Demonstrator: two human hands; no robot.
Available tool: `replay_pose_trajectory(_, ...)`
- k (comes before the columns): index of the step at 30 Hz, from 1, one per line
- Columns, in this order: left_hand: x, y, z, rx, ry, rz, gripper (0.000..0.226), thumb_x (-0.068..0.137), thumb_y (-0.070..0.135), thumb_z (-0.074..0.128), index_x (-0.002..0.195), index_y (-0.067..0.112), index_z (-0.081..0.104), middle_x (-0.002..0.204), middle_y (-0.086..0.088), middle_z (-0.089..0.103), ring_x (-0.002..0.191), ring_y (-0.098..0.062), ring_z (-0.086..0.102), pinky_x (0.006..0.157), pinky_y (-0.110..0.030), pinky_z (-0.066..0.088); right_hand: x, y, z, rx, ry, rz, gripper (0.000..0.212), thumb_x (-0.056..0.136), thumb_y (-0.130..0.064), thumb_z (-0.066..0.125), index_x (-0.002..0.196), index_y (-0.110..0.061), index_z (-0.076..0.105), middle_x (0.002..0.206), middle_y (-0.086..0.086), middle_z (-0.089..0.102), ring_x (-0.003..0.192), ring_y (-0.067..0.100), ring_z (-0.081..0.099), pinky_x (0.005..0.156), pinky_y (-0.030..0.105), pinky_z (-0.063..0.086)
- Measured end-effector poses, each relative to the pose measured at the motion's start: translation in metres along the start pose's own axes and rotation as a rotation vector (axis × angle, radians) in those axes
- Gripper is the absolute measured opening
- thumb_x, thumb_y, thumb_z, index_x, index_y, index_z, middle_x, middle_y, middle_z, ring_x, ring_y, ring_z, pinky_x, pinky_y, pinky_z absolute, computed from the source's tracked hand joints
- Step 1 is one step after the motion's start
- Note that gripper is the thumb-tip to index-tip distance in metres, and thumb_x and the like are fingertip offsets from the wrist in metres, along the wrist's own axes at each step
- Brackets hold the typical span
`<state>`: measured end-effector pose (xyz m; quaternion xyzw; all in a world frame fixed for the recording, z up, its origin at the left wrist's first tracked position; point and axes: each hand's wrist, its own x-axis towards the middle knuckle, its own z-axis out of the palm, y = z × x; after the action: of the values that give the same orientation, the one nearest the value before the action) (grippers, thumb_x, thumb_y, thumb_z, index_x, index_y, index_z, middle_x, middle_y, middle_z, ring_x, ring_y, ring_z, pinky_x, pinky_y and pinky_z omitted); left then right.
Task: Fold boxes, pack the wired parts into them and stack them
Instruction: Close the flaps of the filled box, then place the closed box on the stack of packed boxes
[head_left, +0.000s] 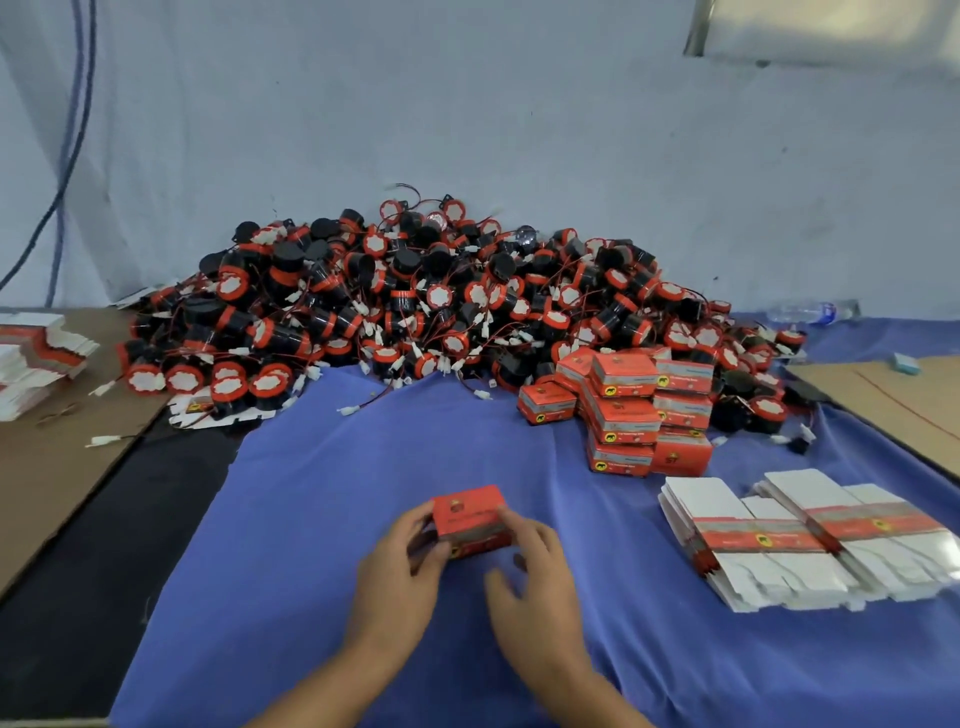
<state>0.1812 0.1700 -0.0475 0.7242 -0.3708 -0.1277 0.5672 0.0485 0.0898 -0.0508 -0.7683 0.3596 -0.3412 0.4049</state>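
Fingers of our left hand (400, 564) and right hand (532, 571) curled round the two ends of a small red printed cardboard box (470, 514), gripping it near us over the blue cloth (311, 519) on the tabletop (104, 571), likely to press its end flaps shut. Its long axis ran left to right across us, broad printed face up. The finished red boxes (639, 415) stood stacked to the right, by the heap of black-and-red wired parts (405, 312), handy for stacking.

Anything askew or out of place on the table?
The stack of closed boxes is untidy: several sit tilted, leaning on each other. A flat box blank lies half buried under the parts pile.
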Motion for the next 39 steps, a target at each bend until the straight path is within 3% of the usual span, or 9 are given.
replay_pose_trajectory(4,0.06,0.037,0.049,-0.047,-0.048,0.027,0.045,0.096,0.005,0.062,0.138,0.021,0.058,0.124,0.012,0.067,0.111,0.008,0.061,0.096,-0.016,0.049,0.065,-0.011,-0.007,0.051,0.085,0.155,0.079,0.09,-0.008,0.059,0.158,-0.029,0.025,0.162,-0.01,0.028,0.141,0.01,0.039,0.11,0.028,0.041)
replay_pose_trajectory(10,0.157,0.05,0.104,-0.125,-0.205,-0.037,0.051,0.102,0.012,0.053,0.151,0.023,0.043,0.148,0.001,0.052,0.138,-0.015,0.047,0.114,-0.035,0.04,0.169,-0.001,-0.015,0.135,0.114,0.35,0.076,0.099,-0.013,0.048,0.161,-0.032,0.008,0.167,-0.01,0.006,0.098,0.014,0.062,0.059,0.017,0.043)
replay_pose_trajectory(13,0.2,0.039,0.12,-0.106,-0.291,-0.052,0.057,0.103,0.015,0.052,0.156,0.023,0.033,0.155,0.002,0.041,0.142,-0.015,0.04,0.111,-0.028,0.038,0.214,0.008,-0.012,0.19,0.104,0.337,0.072,0.1,-0.004,0.045,0.161,-0.023,0.011,0.168,0.0,0.012,0.117,0.024,0.057,0.09,0.034,0.051)
replay_pose_trajectory(16,0.23,0.029,0.134,-0.159,-0.356,-0.131,0.059,0.105,0.016,0.048,0.159,0.023,0.024,0.159,0.003,0.031,0.146,-0.017,0.033,0.115,-0.029,0.033,0.245,0.017,-0.009,0.215,0.035,0.364,0.074,0.099,0.001,0.038,0.161,-0.023,0.007,0.169,-0.001,-0.002,0.153,0.02,0.016,0.119,0.029,0.027)
replay_pose_trajectory(20,0.249,0.021,0.146,-0.146,-0.347,-0.074,0.054,0.104,0.008,0.047,0.155,0.017,0.032,0.158,0.0,0.034,0.143,-0.013,0.035,0.12,-0.034,0.031,0.268,0.024,-0.004,0.228,0.08,0.39,0.077,0.098,-0.002,0.043,0.161,-0.028,0.007,0.168,-0.006,-0.007,0.155,0.016,-0.002,0.115,0.025,0.017)
replay_pose_trajectory(24,0.244,0.024,0.138,-0.123,-0.364,0.014,0.054,0.1,0.002,0.051,0.148,0.024,0.04,0.134,0.009,0.047,0.127,-0.007,0.047,0.092,-0.005,0.038,0.251,0.019,-0.005,0.205,0.165,0.384,0.082,0.095,-0.005,0.047,0.159,-0.039,0.009,0.166,0.002,0.021,0.146,0.028,0.036,0.107,0.042,0.048)
replay_pose_trajectory(29,0.191,0.058,0.139,-0.054,0.024,0.091,0.029,0.092,0.008,0.061,0.118,0.021,0.062,0.111,0.003,0.061,0.094,-0.009,0.059,0.081,-0.026,0.052,0.192,0.003,-0.031,0.261,0.335,0.17,0.06,0.092,0.006,0.048,0.138,-0.032,0.053,0.112,-0.025,0.062,0.101,-0.006,0.063,0.072,0.004,0.047)
replay_pose_trajectory(34,0.124,0.124,0.168,-0.278,-0.162,0.162,0.012,0.091,0.007,0.064,0.092,0.019,0.061,0.089,0.002,0.067,0.081,-0.009,0.064,0.073,-0.025,0.054,0.143,-0.017,-0.114,0.076,0.499,0.013,0.047,0.085,0.009,0.051,0.106,-0.029,0.069,0.096,-0.014,0.072,0.088,-0.004,0.066,0.071,0.008,0.05)
replay_pose_trajectory(39,0.076,0.158,0.194,-0.138,-0.354,0.255,0.013,0.088,0.006,0.065,0.093,0.018,0.062,0.085,0.003,0.065,0.073,-0.006,0.056,0.066,-0.021,0.047,0.109,0.01,-0.216,-0.397,0.312,0.178,0.052,0.086,0.007,0.05,0.12,-0.029,0.066,0.112,-0.009,0.071,0.095,0.01,0.065,0.073,0.019,0.048)
